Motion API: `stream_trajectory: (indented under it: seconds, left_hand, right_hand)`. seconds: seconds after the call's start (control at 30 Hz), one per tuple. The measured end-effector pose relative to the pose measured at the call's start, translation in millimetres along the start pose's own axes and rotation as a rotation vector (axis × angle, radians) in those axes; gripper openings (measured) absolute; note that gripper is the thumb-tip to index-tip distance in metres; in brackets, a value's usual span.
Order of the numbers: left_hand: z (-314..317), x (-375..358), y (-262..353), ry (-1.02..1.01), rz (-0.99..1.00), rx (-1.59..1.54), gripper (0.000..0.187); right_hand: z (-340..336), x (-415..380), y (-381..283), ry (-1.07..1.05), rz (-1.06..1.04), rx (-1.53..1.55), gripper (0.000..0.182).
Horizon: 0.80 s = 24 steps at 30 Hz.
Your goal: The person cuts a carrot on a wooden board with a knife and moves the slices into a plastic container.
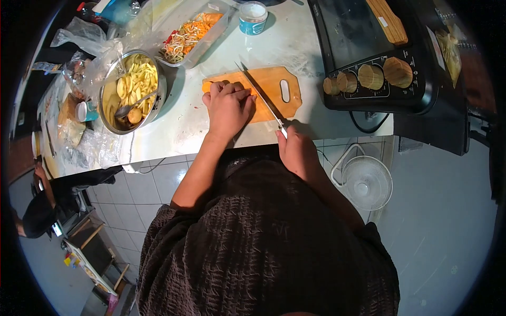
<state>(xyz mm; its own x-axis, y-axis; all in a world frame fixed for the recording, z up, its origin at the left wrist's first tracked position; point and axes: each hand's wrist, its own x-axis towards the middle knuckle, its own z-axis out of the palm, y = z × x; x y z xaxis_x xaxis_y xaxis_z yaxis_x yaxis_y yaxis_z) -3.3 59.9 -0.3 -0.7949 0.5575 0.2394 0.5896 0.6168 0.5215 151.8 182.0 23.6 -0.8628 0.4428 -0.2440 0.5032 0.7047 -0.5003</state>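
Observation:
An orange cutting board (291, 108) with a slot handle lies near the counter's front edge. On its left part rests my left hand (227, 107), fingers curled down and closed. Orange shows at the fingertips, but whatever they press on is mostly hidden. My right hand (298, 151) is wrapped round the pale handle of a long kitchen knife (265, 98). The blade slants up and left across the board, its edge close to my left fingers and its tip past the board's far side.
A steel pot (163, 87) holding yellow cut strips and a spoon stands left. Behind it is a clear plastic container (208, 43) of shredded vegetables. A small tub (253, 21) stands at the back, a black toaster oven (363, 100) right. Another person's arm (45, 184) shows far left.

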Motion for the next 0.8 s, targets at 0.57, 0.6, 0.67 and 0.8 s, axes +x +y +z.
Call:
stream_trajectory:
  seconds: [0.57,0.6,0.67,0.8]
  left_hand:
    - [0.3,0.5,-2.5,-0.028,0.011,0.007,0.017]
    - [0.2,0.2,-2.5,-0.03,0.012,0.007,0.017]
    - [0.1,0.3,-2.6,-0.016,0.042,0.029,0.017]
    - [0.0,0.5,-3.5,-0.026,0.036,0.028,0.016]
  right_hand:
    - [0.7,-1.4,-7.8,-0.054,0.0,0.021,0.028]
    - [1.2,-1.4,-8.0,-0.051,-0.01,0.016,0.028]
    - [2.3,-0.8,-8.2,-0.047,-0.018,0.012,0.028]
    - [3.2,-0.8,-9.5,-0.074,-0.007,0.016,0.029]
